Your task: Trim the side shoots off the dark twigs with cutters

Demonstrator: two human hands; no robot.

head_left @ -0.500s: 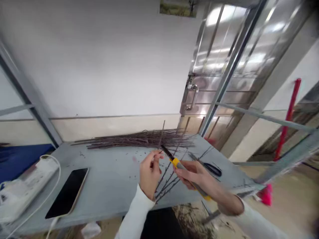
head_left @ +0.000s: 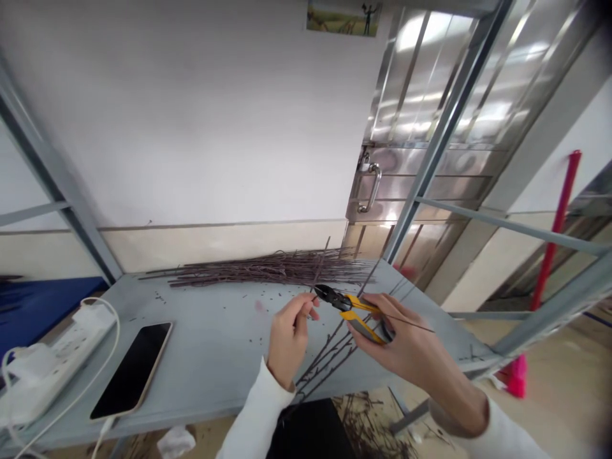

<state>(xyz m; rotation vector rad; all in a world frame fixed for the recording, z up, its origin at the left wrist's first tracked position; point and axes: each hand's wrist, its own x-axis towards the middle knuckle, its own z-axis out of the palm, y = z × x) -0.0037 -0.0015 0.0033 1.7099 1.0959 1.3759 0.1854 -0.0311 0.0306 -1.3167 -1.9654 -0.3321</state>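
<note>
My left hand [head_left: 289, 335] pinches a thin dark twig [head_left: 310, 303] between thumb and fingertips, above a grey metal table [head_left: 210, 319]. My right hand [head_left: 406, 338] grips a pair of yellow-handled wire cutters [head_left: 347, 306], whose black jaws sit right by that twig, a little to the right of my left fingers. Below my hands, a forked branch [head_left: 325, 363] lies across the tabletop and over its front edge. A long bundle of thin brown twigs [head_left: 272, 269] lies along the back of the table. Anything under my right hand is hidden.
A black smartphone [head_left: 131, 370] and a white power strip [head_left: 52, 363] with cables lie at the table's left. Small twig bits dot the tabletop, and more twigs lie on the floor [head_left: 368, 427]. Behind stand a steel door [head_left: 421, 108] and a red pole [head_left: 554, 229].
The cutters have swung from a long slant to a level position, with their jaws now beside the twig. My right hand has risen, and the black-handled tool on the table is no longer visible.
</note>
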